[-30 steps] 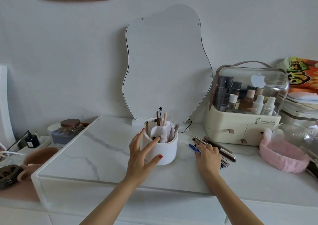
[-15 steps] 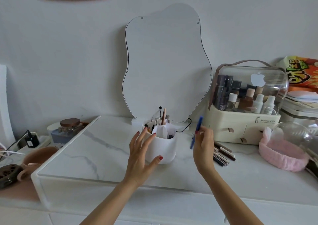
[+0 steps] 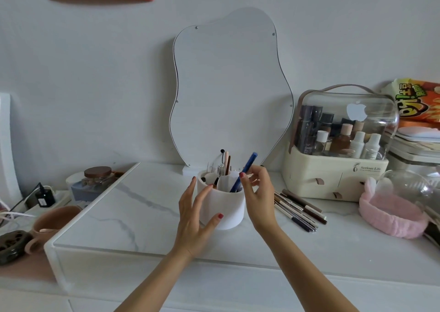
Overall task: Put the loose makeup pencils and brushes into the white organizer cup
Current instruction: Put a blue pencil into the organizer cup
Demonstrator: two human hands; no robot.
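A white organizer cup (image 3: 229, 210) stands on the marble tabletop (image 3: 133, 211), with several pencils and brushes upright in its compartments. My left hand (image 3: 195, 216) rests against the cup's left side, fingers spread along the wall. My right hand (image 3: 258, 193) is at the cup's right rim and pinches a blue pencil (image 3: 245, 168), which slants with its lower end inside the cup. Several loose makeup pencils (image 3: 298, 209) lie in a bunch on the tabletop to the right of the cup.
A wavy mirror (image 3: 228, 87) leans on the wall behind the cup. A cream cosmetics case (image 3: 333, 175) with a clear lid stands at the right, a pink headband (image 3: 392, 214) beyond it. A jar (image 3: 96, 178), mug (image 3: 51, 221) and charger (image 3: 44, 197) sit left.
My right hand lifted the blue pencil off the pile, carried it left and lowered its end into the cup. My left hand stayed against the cup.
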